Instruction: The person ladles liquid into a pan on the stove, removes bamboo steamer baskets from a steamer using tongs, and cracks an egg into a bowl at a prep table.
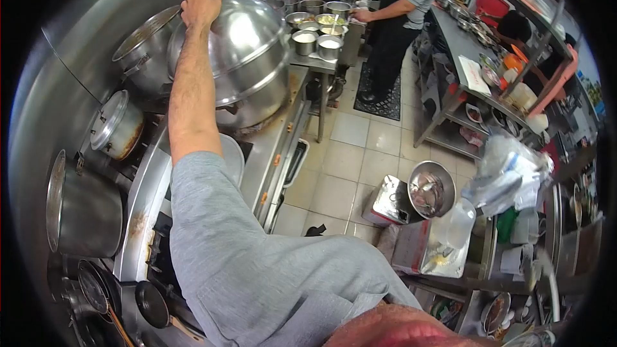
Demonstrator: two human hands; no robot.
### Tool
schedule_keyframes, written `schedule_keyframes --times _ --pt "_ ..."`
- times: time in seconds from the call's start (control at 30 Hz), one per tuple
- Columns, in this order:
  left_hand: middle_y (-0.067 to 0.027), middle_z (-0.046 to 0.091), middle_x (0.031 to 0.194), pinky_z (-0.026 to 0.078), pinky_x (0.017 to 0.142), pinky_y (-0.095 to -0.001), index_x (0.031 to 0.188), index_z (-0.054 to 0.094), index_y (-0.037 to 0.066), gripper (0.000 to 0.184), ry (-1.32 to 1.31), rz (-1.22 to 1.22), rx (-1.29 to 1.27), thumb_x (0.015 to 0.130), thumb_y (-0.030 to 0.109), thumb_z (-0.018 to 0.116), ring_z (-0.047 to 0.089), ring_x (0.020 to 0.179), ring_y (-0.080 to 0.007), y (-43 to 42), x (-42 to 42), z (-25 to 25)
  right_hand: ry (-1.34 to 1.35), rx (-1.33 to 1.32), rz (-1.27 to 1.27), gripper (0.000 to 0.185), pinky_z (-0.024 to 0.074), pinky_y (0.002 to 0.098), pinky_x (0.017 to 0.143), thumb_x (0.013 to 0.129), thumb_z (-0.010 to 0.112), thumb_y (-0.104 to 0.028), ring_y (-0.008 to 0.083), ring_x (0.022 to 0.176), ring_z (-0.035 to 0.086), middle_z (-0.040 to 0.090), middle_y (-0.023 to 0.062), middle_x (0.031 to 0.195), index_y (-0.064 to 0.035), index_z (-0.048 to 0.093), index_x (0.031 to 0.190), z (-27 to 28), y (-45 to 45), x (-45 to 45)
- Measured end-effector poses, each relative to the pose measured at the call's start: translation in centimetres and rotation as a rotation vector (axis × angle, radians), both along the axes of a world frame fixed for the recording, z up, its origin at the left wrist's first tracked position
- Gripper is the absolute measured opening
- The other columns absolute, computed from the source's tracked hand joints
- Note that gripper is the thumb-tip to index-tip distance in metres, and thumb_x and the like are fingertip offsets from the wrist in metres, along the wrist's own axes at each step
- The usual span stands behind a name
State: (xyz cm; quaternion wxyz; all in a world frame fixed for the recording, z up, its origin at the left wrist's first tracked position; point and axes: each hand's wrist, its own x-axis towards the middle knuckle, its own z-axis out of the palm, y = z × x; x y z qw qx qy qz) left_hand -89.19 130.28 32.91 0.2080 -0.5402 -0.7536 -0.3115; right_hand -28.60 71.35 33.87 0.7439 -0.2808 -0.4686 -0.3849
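In the head view, a domed lid (250, 32) at eleven o'clock is being reached by the left hand (201, 8); its fingers are being curled at the lid's upper edge, though whether anything is being gripped cannot be told. The right hand is not being shown. The lid is being borne by a wide pot (260, 106) on the stove (262, 154), probably so that steam is being kept in. The arm is being stretched across the lid's left side, seemingly because its far part is being sought.

Towards ten o'clock, room is being narrowed by a tall pot (138, 48) and the steel wall (71, 45). More room is being offered beyond the stove's right edge, where tiled floor (347, 157) is being left between it and a tabletop (443, 42) at two o'clock. Towards one o'clock, that aisle is being shared with another person (414, 0).
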Motion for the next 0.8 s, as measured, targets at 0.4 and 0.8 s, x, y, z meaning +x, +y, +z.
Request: schedule_keyframes --times 0.4,0.8 --pt "-0.0057 0.049 0.128 0.021 0.099 -0.0556 0.126 0.048 0.019 0.054 0.099 0.068 -0.261 0.086 0.054 0.036 0.036 0.122 -0.0292 8.5 -6.3 0.6 0.190 -0.357 1.474 0.041 0.0302 0.0414 0.085 0.064 0.056 -0.026 0.0269 0.082 0.039 0.037 0.0147 0.080 0.0119 0.046 0.078 0.6 34.4 2.2" --pt "-0.0083 0.063 0.099 0.028 0.094 -0.0487 0.101 0.066 0.015 0.039 0.450 0.069 -0.265 0.083 0.042 0.044 0.048 0.105 -0.0253 7.1 -6.2 3.2 0.003 -0.354 1.699 0.068 0.0383 0.0481 0.086 0.080 0.041 -0.065 0.0270 0.085 0.050 0.054 0.0093 0.084 -0.0016 0.055 0.098 0.7 69.8 -17.3"
